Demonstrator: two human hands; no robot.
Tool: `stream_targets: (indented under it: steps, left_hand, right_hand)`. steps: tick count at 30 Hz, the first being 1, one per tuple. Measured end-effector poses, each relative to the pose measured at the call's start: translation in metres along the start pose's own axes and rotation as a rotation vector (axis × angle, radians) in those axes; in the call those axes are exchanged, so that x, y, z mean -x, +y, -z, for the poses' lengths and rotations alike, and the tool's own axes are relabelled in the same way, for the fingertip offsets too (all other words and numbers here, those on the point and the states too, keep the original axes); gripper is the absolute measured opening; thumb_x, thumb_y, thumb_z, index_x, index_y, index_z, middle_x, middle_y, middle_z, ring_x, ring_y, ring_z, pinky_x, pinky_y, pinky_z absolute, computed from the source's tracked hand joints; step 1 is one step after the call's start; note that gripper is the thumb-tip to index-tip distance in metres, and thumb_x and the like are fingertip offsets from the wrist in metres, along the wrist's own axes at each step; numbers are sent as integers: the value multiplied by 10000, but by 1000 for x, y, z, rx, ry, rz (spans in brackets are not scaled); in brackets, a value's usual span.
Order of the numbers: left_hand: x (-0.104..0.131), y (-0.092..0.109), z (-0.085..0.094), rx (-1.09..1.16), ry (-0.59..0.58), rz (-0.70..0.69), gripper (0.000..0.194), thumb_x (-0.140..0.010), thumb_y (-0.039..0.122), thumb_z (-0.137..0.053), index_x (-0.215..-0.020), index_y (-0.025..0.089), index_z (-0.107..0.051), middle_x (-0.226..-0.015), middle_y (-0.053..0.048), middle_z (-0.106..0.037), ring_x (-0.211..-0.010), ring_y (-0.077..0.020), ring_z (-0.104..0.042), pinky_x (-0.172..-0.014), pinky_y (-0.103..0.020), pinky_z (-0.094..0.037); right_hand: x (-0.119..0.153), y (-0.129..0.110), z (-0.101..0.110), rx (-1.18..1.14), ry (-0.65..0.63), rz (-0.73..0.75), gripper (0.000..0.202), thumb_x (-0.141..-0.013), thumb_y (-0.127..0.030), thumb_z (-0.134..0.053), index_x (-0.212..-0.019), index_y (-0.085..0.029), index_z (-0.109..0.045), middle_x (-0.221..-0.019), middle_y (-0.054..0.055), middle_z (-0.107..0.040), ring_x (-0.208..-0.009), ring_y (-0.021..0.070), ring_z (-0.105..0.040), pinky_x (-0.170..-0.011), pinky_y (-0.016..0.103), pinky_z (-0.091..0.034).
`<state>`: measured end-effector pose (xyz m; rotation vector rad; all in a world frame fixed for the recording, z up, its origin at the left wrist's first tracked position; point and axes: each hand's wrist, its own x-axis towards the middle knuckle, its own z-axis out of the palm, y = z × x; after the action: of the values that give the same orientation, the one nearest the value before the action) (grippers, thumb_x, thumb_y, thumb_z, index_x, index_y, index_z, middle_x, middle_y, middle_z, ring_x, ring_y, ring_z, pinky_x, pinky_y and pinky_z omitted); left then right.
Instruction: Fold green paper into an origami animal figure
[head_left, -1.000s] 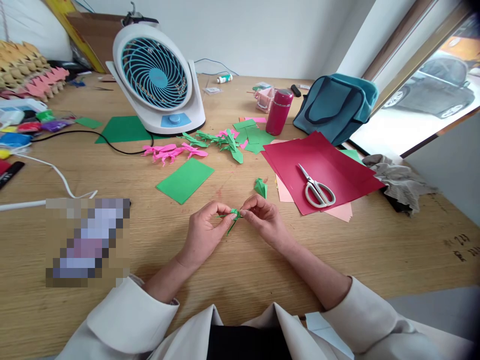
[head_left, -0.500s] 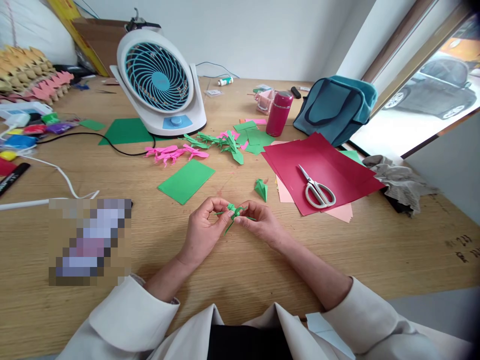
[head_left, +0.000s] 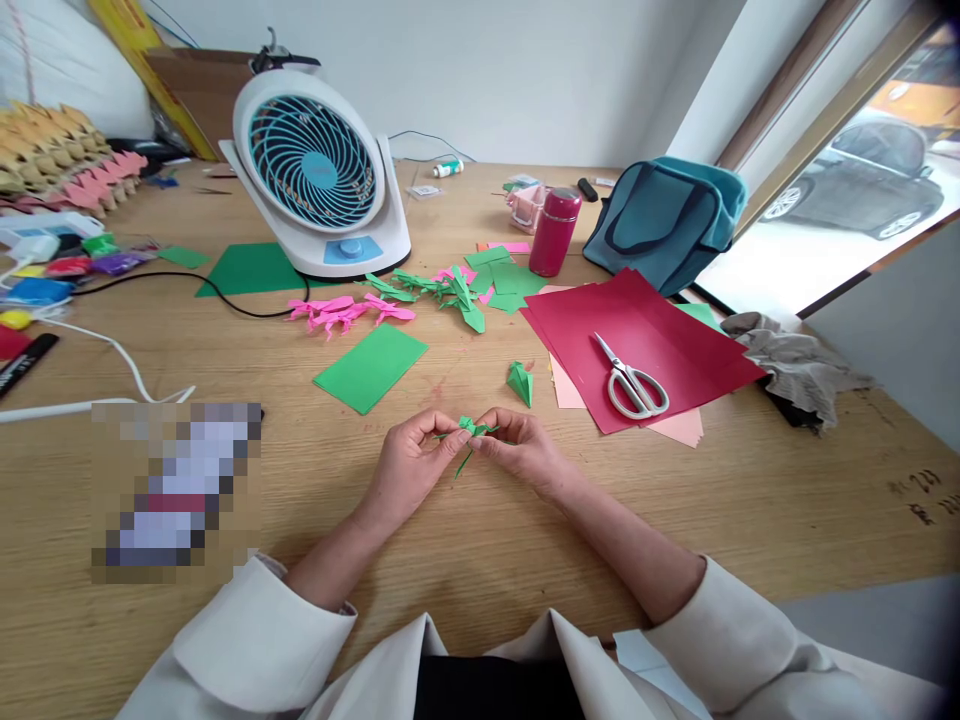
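Two hands meet near the front edge of the bench [head_left: 315, 460], a pale sleeve [head_left: 262, 635] on each arm. Left hand [head_left: 409, 460] and right hand [head_left: 523, 453] share one small green figure [head_left: 471, 429] — the left fingers are clamped on its left side, the right fingers pinch its right, and a thin green strip [head_left: 463, 465] hangs toward the person. Off to the left lies a pixelated item [head_left: 184, 490], too blurred to name.

Just beyond the right hand sits a folded green piece [head_left: 520, 384]. Farther right, scissors [head_left: 636, 385] rest on red sheets [head_left: 682, 345], with pale pink paper [head_left: 568, 390] showing beneath. A green sheet [head_left: 371, 368] lies beyond the left hand.

Past it are pink figures [head_left: 334, 315] and, close by, green figures [head_left: 466, 308] — loosely heaped near green cards [head_left: 517, 282]. Farther back, a red flask [head_left: 555, 238] stands upright beside a blue bag [head_left: 660, 225]. A white fan [head_left: 319, 170] stands to the left, before the wall [head_left: 525, 80].
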<state>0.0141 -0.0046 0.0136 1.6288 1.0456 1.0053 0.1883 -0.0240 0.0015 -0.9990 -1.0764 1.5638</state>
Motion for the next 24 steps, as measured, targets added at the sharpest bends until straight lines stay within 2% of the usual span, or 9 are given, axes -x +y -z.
stream_targets:
  steps: [3,7,10,13,15,18,21,24]
  left_hand:
    - [2,2,-1,37,20,15,215,-829,331,-691,-695,168,-652,-688,0,-659,-675,-130,-588,-668,-242,-458]
    - [4,1,-3,91,55,29,227,-827,368,-707,-718,172,-675,-704,-5,-686,-677,-139,-608,-681,-254,-481]
    - [3,-1,-2,103,18,48,278,-828,426,-708,-717,171,-686,-699,-11,-690,-682,-152,-618,-690,-269,-496]
    - [1,-1,3,151,-11,52,364,-909,495,-593,-791,170,-708,-768,-43,-703,-746,-177,-643,-728,-295,-520]
    - [-1,2,7,178,-7,-25,354,-976,455,-490,-932,186,-716,-937,-72,-719,-897,-196,-662,-832,-322,-530]
    - [-1,10,14,58,-71,-242,209,-967,249,-523,-1095,230,-687,-1162,-71,-689,-1176,-212,-598,-1043,-370,-463]
    - [-2,16,17,-143,-181,-463,358,-910,52,-460,-1110,242,-688,-1139,-55,-711,-1275,-217,-542,-1119,-434,-406]
    - [-3,18,18,-283,-200,-584,463,-818,-28,-438,-1103,240,-685,-1090,-42,-730,-1258,-224,-552,-1092,-451,-432]
  right_hand:
    - [0,-1,-2,-64,7,-31,390,-621,-451,-889,-743,-180,-637,-717,-28,-663,-652,101,-581,-684,246,-470]
    - [1,-7,-5,-174,17,-98,414,-547,-418,-929,-735,-183,-647,-719,-41,-673,-614,89,-604,-641,233,-514]
    - [3,-9,-6,-211,38,-121,410,-544,-388,-936,-750,-185,-645,-706,-44,-672,-604,90,-621,-607,219,-517]
    - [3,-10,-3,-267,24,-153,406,-564,-378,-929,-752,-184,-626,-680,-47,-656,-597,91,-628,-598,214,-514]
    - [4,-10,-2,-295,-26,-196,409,-580,-375,-922,-772,-184,-615,-676,-49,-648,-583,86,-625,-588,210,-505]
    - [5,-11,-1,-284,-99,-236,427,-595,-358,-918,-840,-188,-611,-699,-53,-645,-571,78,-617,-567,196,-481]
    - [7,-14,-2,-278,-117,-243,481,-595,-323,-923,-930,-200,-600,-764,-57,-648,-601,74,-619,-583,192,-480]
    - [8,-17,-3,-306,-131,-258,513,-607,-282,-922,-979,-216,-575,-791,-62,-636,-637,75,-611,-616,192,-496]
